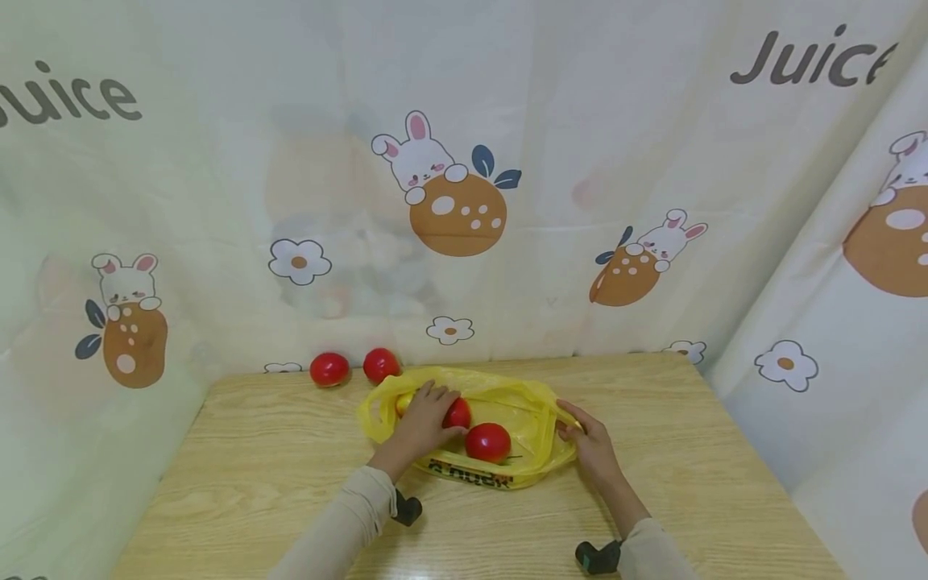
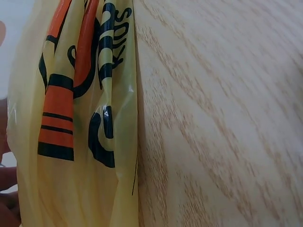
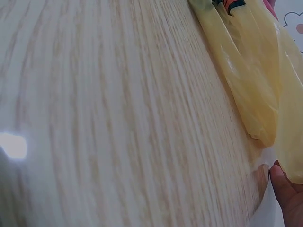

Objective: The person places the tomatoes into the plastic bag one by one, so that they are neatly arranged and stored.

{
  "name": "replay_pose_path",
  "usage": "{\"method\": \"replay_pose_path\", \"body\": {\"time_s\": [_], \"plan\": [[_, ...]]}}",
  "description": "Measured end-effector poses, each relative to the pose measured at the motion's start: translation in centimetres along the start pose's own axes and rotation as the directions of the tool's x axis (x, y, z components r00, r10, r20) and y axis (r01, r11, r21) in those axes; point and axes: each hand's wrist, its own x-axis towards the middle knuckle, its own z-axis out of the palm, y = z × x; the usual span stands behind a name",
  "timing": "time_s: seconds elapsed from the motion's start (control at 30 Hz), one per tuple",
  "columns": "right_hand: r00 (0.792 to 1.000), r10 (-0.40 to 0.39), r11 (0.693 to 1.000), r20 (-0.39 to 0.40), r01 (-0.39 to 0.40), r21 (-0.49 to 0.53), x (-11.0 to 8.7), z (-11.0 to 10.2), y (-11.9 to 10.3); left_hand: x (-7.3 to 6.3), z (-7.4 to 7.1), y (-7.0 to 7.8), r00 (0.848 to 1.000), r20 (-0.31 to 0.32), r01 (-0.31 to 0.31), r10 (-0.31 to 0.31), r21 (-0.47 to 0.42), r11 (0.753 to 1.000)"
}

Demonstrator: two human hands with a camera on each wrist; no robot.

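Note:
A yellow plastic bag (image 1: pixel 471 475) with dark lettering lies with its mouth spread on the table. My left hand (image 1: pixel 426 420) reaches over the bag's left side, thumb and fingers around a red round fruit (image 1: pixel 457 413), partly hidden by the hand. Just right of it, a second red fruit (image 1: pixel 488 443) lies in the bag. A yellow thing (image 1: pixel 403 403) shows behind the left fingers. At the bag's right end, my right hand (image 1: pixel 593 445) pinches its edge. The right wrist view shows fingers (image 3: pixel 283 187) against the bag (image 3: pixel 255 71); printed plastic (image 2: pixel 90 127) fills the left wrist view's left side.
Beyond the bag, two more red fruits (image 1: pixel 329 370) (image 1: pixel 381 366) sit near the back edge of the wooden table (image 1: pixel 275 467). A curtain (image 1: pixel 551 306) printed with rabbits hangs behind the table and along its sides.

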Motion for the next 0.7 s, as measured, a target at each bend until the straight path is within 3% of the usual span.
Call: {"method": "replay_pose_path", "body": {"time_s": [0.13,0.23,0.37,0.5,0.6,0.67,0.7], "plan": [[1.000,0.013,1.000,-0.012,-0.013,-0.005,0.1,-0.1,0.0,0.2,0.0,-0.1,0.999,-0.026,0.022,-0.024,-0.072,0.997],[1.000,0.007,1.000,-0.012,-0.007,-0.007,0.2,-0.2,0.1,0.5,-0.2,-0.3,0.992,-0.123,0.003,-0.015,-0.099,0.995],[1.000,-0.002,1.000,-0.017,0.002,-0.004,0.3,-0.2,0.0,0.8,-0.7,-0.6,0.960,-0.278,-0.045,0.024,-0.071,0.996],[1.000,0.006,1.000,-0.014,-0.006,0.001,0.2,-0.3,0.0,0.9,-1.5,-1.3,0.906,-0.413,-0.097,0.088,-0.001,0.995],[1.000,0.012,1.000,-0.005,-0.012,-0.007,0.1,-0.3,0.1,0.9,-2.4,-2.5,0.842,-0.522,-0.120,0.138,0.069,0.990],[1.000,0.012,1.000,-0.015,-0.013,-0.012,0.0,-0.4,0.1,1.0,-3.2,-3.6,0.809,-0.573,-0.113,0.132,0.069,0.991],[1.000,0.012,1.000,-0.020,-0.012,-0.015,0.0,-0.4,0.0,0.9,-3.6,-4.1,0.803,-0.585,-0.107,0.114,0.048,0.993]]}}
